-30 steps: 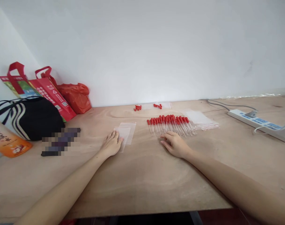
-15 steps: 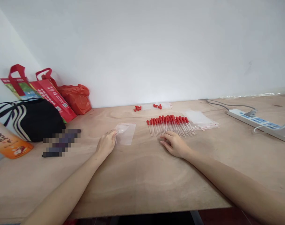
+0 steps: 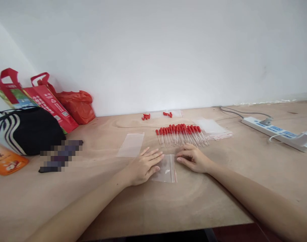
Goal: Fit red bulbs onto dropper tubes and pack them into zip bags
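Observation:
My left hand [image 3: 142, 169] lies open with fingers spread over a clear zip bag [image 3: 168, 173], which rests flat on the table. To the right of the bag's zip edge is my right hand [image 3: 193, 158], loosely curved. A gap shows between its thumb and forefinger, and I see nothing held there. Just beyond this hand, several glass droppers with red rubber bulbs [image 3: 180, 134] lie in a row, bulbs pointing away from me. A second clear zip bag [image 3: 131, 144] lies flat beyond my left hand.
Loose red bulbs [image 3: 146, 116] lie near the wall, some on another clear bag. A stack of clear bags [image 3: 214, 127] sits right of the droppers. A power strip [image 3: 276, 131] is farther right. At left are a black bag [image 3: 42, 129] and red bags [image 3: 76, 106].
My left hand has moved right and nearer, bringing a clear bag in front of the droppers, and has spread its fingers on it. My right hand has shifted slightly. The view has turned a little.

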The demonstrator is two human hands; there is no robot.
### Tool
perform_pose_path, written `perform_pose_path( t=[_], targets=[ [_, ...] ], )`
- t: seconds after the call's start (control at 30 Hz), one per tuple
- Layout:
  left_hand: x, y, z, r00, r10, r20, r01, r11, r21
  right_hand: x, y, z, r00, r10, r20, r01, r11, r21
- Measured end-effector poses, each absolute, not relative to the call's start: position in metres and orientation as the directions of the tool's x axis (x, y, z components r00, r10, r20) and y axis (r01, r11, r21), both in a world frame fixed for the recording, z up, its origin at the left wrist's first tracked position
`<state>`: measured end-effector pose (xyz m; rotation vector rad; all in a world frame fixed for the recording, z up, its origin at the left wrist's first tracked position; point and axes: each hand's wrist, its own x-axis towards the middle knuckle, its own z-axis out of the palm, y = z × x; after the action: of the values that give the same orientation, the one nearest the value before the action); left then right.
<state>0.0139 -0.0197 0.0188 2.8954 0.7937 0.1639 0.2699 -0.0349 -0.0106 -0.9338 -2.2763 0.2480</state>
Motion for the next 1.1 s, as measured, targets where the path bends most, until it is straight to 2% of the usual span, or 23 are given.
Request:
perform_pose_path(
  t=[0.23, 0.43, 0.87, 1.1],
  targets=[
    [0.008, -0.03, 0.013, 0.837, 0.541, -0.082, 0.544, -0.806, 0.233, 0.266, -0.044, -0.008, -0.613, 0.653, 0.444, 0.495, 0.756, -0.429],
    [0.012, -0.033, 0.008, 0.798, 0.595, -0.098, 0.598, -0.761, 0.25, 0.266, -0.053, -0.007, -0.64, 0.651, 0.408, 0.492, 0.755, -0.434],
    [0.013, -0.034, 0.009, 0.782, 0.615, -0.097, 0.618, -0.747, 0.243, 0.267, -0.054, -0.008, -0.629, 0.654, 0.419, 0.487, 0.752, -0.443],
    [0.014, -0.035, 0.008, 0.778, 0.621, -0.096, 0.624, -0.748, 0.224, 0.264, -0.057, -0.006, -0.664, 0.625, 0.41, 0.5, 0.779, -0.379]
  ],
)
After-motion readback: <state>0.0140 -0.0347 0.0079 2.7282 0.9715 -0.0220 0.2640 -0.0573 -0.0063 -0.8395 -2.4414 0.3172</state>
